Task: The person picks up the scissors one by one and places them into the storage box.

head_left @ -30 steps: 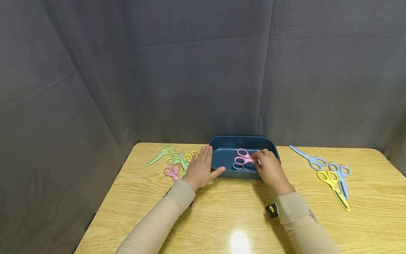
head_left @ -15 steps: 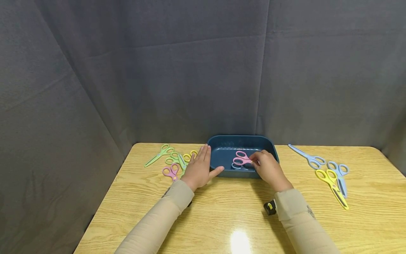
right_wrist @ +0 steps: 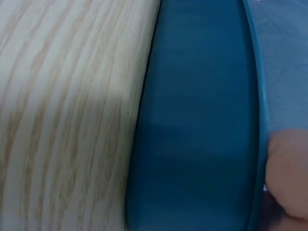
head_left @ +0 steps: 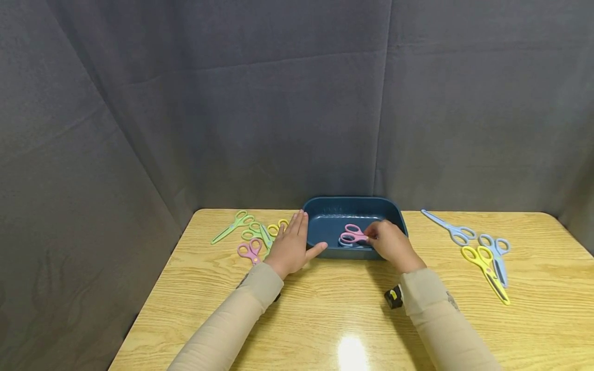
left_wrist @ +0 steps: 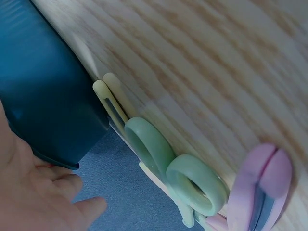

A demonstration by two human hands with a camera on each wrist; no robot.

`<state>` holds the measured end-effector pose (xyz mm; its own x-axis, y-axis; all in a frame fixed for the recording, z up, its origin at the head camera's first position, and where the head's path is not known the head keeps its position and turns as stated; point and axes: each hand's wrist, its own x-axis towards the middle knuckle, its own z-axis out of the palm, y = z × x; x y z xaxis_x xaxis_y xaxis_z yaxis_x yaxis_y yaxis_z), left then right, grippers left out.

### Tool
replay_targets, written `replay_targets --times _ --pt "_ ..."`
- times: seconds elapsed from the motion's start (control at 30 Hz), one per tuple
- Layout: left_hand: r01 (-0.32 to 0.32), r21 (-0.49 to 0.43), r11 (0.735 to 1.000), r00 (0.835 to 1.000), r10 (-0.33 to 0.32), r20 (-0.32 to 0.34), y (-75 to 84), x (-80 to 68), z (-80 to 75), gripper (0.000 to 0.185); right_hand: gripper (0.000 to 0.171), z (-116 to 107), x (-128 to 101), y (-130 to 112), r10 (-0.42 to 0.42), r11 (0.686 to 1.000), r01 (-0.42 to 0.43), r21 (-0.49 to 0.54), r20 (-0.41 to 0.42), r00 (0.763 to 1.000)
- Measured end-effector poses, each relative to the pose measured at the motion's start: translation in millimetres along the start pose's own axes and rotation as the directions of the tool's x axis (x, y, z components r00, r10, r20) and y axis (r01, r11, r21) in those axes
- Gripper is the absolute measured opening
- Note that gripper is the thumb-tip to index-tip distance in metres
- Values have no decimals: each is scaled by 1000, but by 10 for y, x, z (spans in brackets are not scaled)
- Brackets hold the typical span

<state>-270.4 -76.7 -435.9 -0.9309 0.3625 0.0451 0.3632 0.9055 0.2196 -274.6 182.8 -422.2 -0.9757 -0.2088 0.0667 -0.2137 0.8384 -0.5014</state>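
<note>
Between my two hands sits the dark blue tray [head_left: 325, 219], and that's where all the action is right now. My right hand [head_left: 392, 245] is reaching over the tray's near wall with its fingertips pinching the blade end of the pink scissors [head_left: 353, 235], handles pointing toward my left side. Compared with a second ago the pair has dropped noticeably: it was held up around rim height and now it's down near the tray floor, lying right over a light blue pair [head_left: 345, 243] that's already in there. I can't tell from the head view whether pink is actually resting on it yet or just hovering a hair above. The grip doesn't look any looser than it was, so I'd call this the last bit of setting it down, not a release yet. The right wrist view is basically just the tray's outer wall and a bit of finger, so no help there. My left hand [head_left: 291, 246] hasn't budged: flat on the table [head_left: 325, 319], fingers straight and together, thumb spread out against the tray's near-left corner, holding nothing, more like bracing the tray. Just past its fingertips there's a cluster of green scissors [head_left: 257, 233] with yellow handles [head_left: 278, 227] and a smaller pink pair [head_left: 251, 251]; the left wrist view shows those green loops right beside the tray wall. Well off to the outside of my right hand are two more blue pairs [head_left: 457, 233] and yellow scissors [head_left: 487, 268], untouched.
</note>
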Motion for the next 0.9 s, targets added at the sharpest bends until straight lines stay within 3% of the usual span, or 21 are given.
replay_targets --times 0.5,0.9 --pt "-5 9 1000 1000 5 3 -15 28 25 97 14 -16 59 -41 108 994 -108 -3 74 991" --pt "-1 1 1000 1000 1 4 -8 1 8 96 16 8 74 -73 145 989 -144 -27 91 985"
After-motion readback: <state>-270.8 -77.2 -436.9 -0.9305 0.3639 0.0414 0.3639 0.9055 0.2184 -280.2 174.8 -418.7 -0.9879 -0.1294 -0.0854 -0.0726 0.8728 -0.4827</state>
